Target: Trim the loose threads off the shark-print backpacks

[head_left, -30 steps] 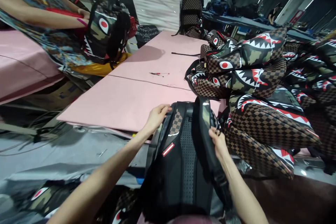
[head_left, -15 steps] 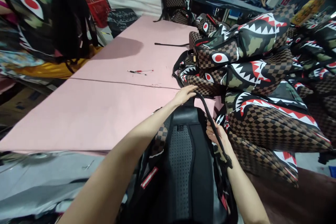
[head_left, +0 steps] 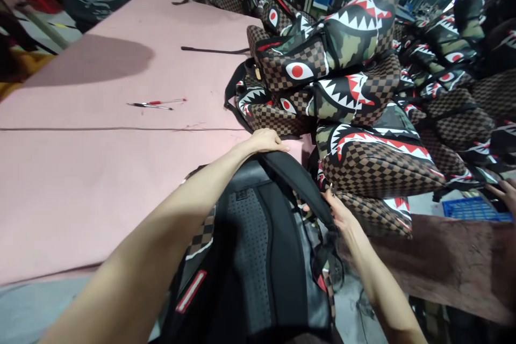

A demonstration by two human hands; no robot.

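A black backpack [head_left: 250,236] with a dotted mesh back panel and checkered, camouflage sides lies below my arms, back side up. My left hand [head_left: 266,141] is closed at its top edge, where the shoulder strap begins. The wide black shoulder strap [head_left: 300,185] curves down the right side of the bag. My right hand [head_left: 336,209] grips the lower part of this strap, the thumb on its outer edge and some fingers hidden beneath it.
Printed backpacks with shark mouths [head_left: 350,91] are heaped right of the pink table [head_left: 80,183]. Two pens [head_left: 161,103] and a dark strap [head_left: 213,50] lie on the table. At the right edge, another person's hand [head_left: 503,193] shows near a blue crate [head_left: 475,208].
The view has swung right. The shoulder strap, seen edge-on before, now shows its broad face. My left hand has closed at the bag's top, and another person's hand has come into view.
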